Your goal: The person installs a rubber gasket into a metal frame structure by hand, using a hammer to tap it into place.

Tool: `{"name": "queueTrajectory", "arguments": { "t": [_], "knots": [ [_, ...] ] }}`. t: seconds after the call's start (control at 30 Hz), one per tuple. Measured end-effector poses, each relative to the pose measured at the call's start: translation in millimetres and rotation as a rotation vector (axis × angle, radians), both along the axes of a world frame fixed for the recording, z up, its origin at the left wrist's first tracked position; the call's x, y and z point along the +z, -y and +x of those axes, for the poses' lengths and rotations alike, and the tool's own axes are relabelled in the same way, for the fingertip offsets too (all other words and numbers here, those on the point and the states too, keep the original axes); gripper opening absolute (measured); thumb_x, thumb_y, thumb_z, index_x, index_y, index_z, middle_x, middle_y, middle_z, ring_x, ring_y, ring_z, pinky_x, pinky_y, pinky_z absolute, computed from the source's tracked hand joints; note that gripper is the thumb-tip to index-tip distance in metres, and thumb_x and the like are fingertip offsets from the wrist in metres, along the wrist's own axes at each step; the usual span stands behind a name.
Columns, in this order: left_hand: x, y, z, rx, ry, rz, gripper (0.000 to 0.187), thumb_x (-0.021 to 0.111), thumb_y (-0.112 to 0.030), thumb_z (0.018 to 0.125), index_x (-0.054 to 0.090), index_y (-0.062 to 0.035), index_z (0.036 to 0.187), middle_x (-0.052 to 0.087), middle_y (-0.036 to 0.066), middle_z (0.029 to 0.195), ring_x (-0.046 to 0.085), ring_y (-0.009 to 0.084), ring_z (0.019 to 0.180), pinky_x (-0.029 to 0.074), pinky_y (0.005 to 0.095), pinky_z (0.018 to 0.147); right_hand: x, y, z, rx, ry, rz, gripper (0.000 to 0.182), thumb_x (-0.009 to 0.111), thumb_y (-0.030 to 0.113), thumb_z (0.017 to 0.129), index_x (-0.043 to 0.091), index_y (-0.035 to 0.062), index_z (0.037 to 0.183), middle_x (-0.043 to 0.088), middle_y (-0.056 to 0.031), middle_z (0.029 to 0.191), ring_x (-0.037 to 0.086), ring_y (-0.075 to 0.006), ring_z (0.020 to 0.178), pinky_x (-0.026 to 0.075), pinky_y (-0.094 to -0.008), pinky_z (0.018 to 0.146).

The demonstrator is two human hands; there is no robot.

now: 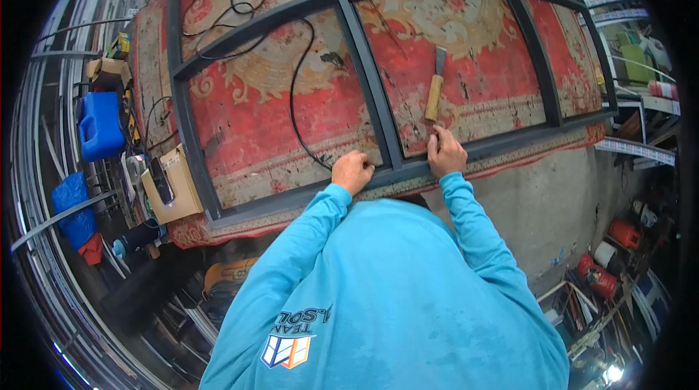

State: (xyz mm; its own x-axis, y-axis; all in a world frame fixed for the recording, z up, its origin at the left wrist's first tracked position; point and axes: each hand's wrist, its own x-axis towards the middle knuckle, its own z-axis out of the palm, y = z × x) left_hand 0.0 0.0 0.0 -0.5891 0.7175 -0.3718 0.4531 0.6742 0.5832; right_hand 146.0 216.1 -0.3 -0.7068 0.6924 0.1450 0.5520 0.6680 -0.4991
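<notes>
A dark grey metal frame (375, 95) with crossbars lies on a worn red and beige patterned carpet (284, 132). At its near bar, left of the middle crossbar, is my left hand (353, 172), fingers curled in. My right hand (447, 151) rests over the same bar, right of that crossbar, with its fingers bent together. Whatever either hand holds, if anything, is hidden under the fingers. Just beyond my right fingertips a scraper (435, 92) with a wooden handle and flat metal blade lies on the carpet. A black cable (294, 88) runs under the frame and ends near my left hand.
Left of the frame are a cardboard box (178, 182) with a phone (162, 181) on it, a blue jug (100, 126) and long metal bars on racks. To the right are shelves (637, 146) and a red container (597, 277) on the floor.
</notes>
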Motion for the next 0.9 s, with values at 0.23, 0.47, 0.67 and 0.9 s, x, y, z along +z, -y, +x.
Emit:
{"name": "queueTrajectory", "arguments": {
  "t": [0.23, 0.47, 0.67, 0.9],
  "knots": [
    [21, -17, -2, -0.017, -0.025, -0.096, 0.017, 0.074, -0.026, 0.075, 0.075, -0.0105, 0.08, 0.071, 0.013, 0.088, 0.067, 0.0341, 0.087, 0.053, 0.0478, 0.078, 11, -2, -3, 0.015, 0.01, 0.022, 0.027, 0.057, 0.021, 0.088, 0.065, 0.0104, 0.111, 0.068, -0.0096, 0.099, 0.066, -0.0319, 0.086, 0.054, -0.0422, 0.072],
    [11, -24, 1, -0.06, -0.117, -0.095, 0.016, 0.069, -0.028, 0.074, 0.075, -0.0124, 0.077, 0.07, 0.013, 0.084, 0.068, 0.0335, 0.084, 0.053, 0.0468, 0.074, 9, -4, -3, 0.028, 0.04, -0.006, 0.027, 0.058, 0.019, 0.087, 0.065, 0.0101, 0.111, 0.068, -0.0103, 0.1, 0.066, -0.0316, 0.087, 0.054, -0.042, 0.074],
    [4, -23, 7, -0.04, -0.174, -0.128, 0.016, 0.069, -0.028, 0.076, 0.074, -0.0142, 0.081, 0.07, 0.008, 0.088, 0.066, 0.0294, 0.092, 0.045, 0.0497, 0.079, 10, -2, -4, 0.044, 0.04, -0.052, 0.025, 0.057, 0.017, 0.087, 0.066, 0.0089, 0.109, 0.068, -0.0111, 0.1, 0.066, -0.0319, 0.088, 0.053, -0.0415, 0.076],
    [15, -32, 2, 0.012, -0.055, -0.172, 0.023, 0.078, -0.034, 0.07, 0.075, -0.0128, 0.078, 0.072, 0.011, 0.085, 0.067, 0.0323, 0.089, 0.043, 0.0514, 0.082, 7, -1, 0, 0.047, 0.03, -0.044, 0.023, 0.058, 0.015, 0.087, 0.066, 0.0087, 0.107, 0.067, -0.0109, 0.099, 0.066, -0.0317, 0.088, 0.053, -0.0412, 0.075]
  ]
}}
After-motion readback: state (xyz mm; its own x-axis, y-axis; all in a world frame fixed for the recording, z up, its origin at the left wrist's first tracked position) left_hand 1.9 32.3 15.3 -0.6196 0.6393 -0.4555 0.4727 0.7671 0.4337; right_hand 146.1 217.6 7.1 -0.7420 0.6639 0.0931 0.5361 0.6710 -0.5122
